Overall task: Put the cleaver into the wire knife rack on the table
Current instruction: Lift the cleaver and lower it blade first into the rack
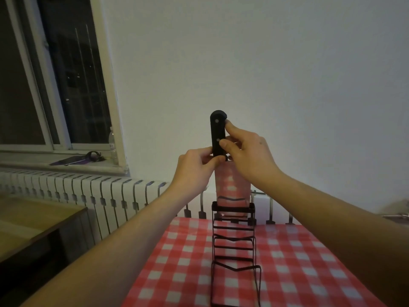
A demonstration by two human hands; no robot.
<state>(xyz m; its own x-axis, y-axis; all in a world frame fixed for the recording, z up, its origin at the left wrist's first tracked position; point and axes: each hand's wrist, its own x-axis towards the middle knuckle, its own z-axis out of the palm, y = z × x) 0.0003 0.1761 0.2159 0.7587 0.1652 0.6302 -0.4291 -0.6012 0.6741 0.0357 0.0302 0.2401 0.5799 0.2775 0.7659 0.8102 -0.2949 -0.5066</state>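
Note:
The cleaver (232,187) stands upright, black handle on top, its shiny blade mirroring the red checked cloth. The blade's lower edge sits in the far slot of the black wire knife rack (233,247), which runs toward me down the middle of the table. My left hand (194,171) pinches the base of the handle from the left. Fingers of my right hand (247,154) rest along the handle's right side, thumb on its front. Both hands are above the rack's far end.
A red and white checked cloth (298,262) covers the table. Behind it a white radiator (88,196) runs under a window sill (66,165) with dark objects on it. A wooden surface (33,220) lies to the left.

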